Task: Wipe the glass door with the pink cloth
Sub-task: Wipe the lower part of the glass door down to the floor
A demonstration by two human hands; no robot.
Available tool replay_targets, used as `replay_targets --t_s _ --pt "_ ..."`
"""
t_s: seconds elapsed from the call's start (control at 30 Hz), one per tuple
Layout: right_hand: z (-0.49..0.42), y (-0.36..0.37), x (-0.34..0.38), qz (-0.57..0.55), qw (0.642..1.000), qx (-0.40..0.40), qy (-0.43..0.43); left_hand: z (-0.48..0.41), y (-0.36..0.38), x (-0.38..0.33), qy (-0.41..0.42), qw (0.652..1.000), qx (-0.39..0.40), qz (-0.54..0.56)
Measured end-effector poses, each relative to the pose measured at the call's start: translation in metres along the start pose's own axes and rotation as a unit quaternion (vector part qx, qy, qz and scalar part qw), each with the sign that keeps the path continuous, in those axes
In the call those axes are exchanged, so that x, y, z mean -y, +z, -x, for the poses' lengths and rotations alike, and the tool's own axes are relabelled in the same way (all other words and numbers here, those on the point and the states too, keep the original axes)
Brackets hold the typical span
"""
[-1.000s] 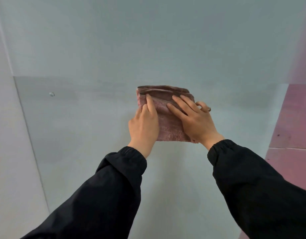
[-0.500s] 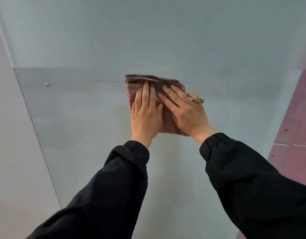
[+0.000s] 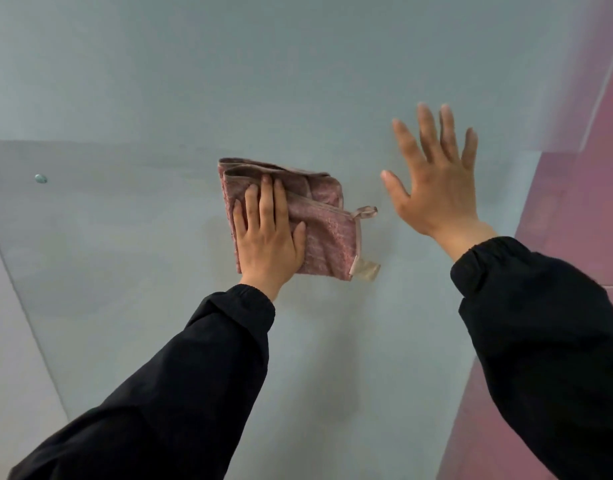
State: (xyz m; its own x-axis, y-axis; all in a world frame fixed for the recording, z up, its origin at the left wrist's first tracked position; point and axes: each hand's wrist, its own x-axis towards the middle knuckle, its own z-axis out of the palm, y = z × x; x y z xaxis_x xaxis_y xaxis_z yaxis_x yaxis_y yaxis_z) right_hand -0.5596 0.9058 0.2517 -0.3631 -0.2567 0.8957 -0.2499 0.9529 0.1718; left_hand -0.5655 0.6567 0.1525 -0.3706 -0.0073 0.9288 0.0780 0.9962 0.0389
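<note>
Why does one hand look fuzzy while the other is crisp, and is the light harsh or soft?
Head view: the right hand is smeared, probably motion blur, while the left hand and the pink cloth under it are sharp. Head view again: the light is soft and even, with only faint shadows on the glass door below the pink cloth and no hard glare.

Left hand (image 3: 267,237) lies flat over the pink cloth (image 3: 326,237), hiding its lower left part; the inner folded layers can't be seen; right hand (image 3: 436,188) is smeared at the fingers (image 3: 424,123), and whether it touches the glass door (image 3: 159,237) can't be told; left sleeve (image 3: 180,393) runs out at the bottom edge, right sleeve (image 3: 547,341) at the bottom and right edges; a round fitting (image 3: 40,178) at the left is too small to make out; the pink wall (image 3: 575,220) blurs toward the top.
</note>
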Motion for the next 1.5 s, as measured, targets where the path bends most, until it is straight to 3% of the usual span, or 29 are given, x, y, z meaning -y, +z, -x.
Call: replay_targets --t_s 0.1,0.33,0.5,0.67,0.97,1.17,1.5 --pt "-0.007 -0.002 -0.004 0.001 0.998 0.042 0.044 -0.007 -0.004 0.006 0.025 1.0 -0.011 -0.01" --pt "-0.009 -0.005 -0.005 0.02 0.995 0.079 0.058 -0.027 -0.004 0.003 0.071 0.997 -0.018 0.01" --pt "-0.011 -0.023 -0.026 0.028 0.997 0.073 -0.006 -0.025 -0.001 -0.016 0.03 0.999 -0.007 0.009" --pt "0.001 -0.03 -0.064 0.009 0.983 0.105 0.153 -0.025 0.003 -0.066 0.014 0.999 -0.007 0.028" --pt "0.002 -0.048 -0.095 -0.042 0.987 0.136 0.07 -0.026 0.015 -0.154 0.05 0.996 0.005 0.073" --pt "-0.002 -0.058 -0.091 -0.128 0.976 0.149 0.095 -0.023 0.018 -0.209 0.093 0.992 0.031 0.079" --pt "-0.008 -0.082 -0.116 -0.064 0.972 0.221 0.036 -0.018 0.028 -0.269 0.167 0.984 0.032 0.061"
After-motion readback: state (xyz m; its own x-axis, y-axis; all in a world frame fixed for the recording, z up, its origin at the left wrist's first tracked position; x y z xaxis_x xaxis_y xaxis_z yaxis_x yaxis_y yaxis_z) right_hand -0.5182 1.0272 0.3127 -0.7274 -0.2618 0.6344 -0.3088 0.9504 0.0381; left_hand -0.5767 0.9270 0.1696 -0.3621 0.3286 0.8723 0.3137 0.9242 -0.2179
